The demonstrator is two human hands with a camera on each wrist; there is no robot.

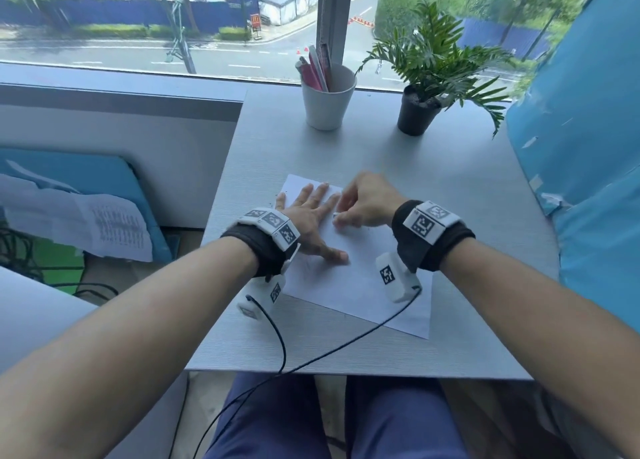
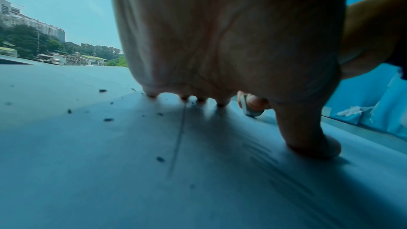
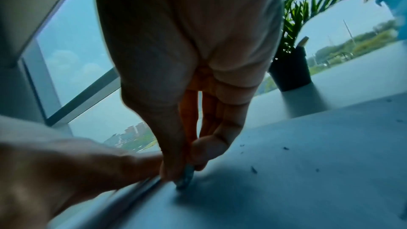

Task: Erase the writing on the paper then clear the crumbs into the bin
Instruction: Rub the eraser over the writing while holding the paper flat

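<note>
Right hand (image 1: 369, 202) pinching the eraser (image 2: 249, 109), tip down on the paper (image 1: 363, 285).
From my remote seat I see the left hand (image 1: 308, 216) spread flat, pinning the sheet on the table (image 1: 450, 188); dark crumbs (image 2: 105, 119) lie scattered beside its fingers; faint pencil writing (image 2: 177, 138) shows under the palm.

Landmark: paper (image 1: 363, 268). My left hand (image 1: 311, 216) flat on its far-left part, blocks that side. My right hand (image 1: 367, 204) just beside, pinching eraser (image 2: 250, 109) against sheet. Near half of paper bare, open to pass. Beyond paper: white cup (image 1: 328, 102), potted plant (image 1: 420, 112) stand. Right of paper: blue panel (image 1: 581, 147) walls off. Crumbs (image 2: 108, 119) scattered on sheet.
</note>
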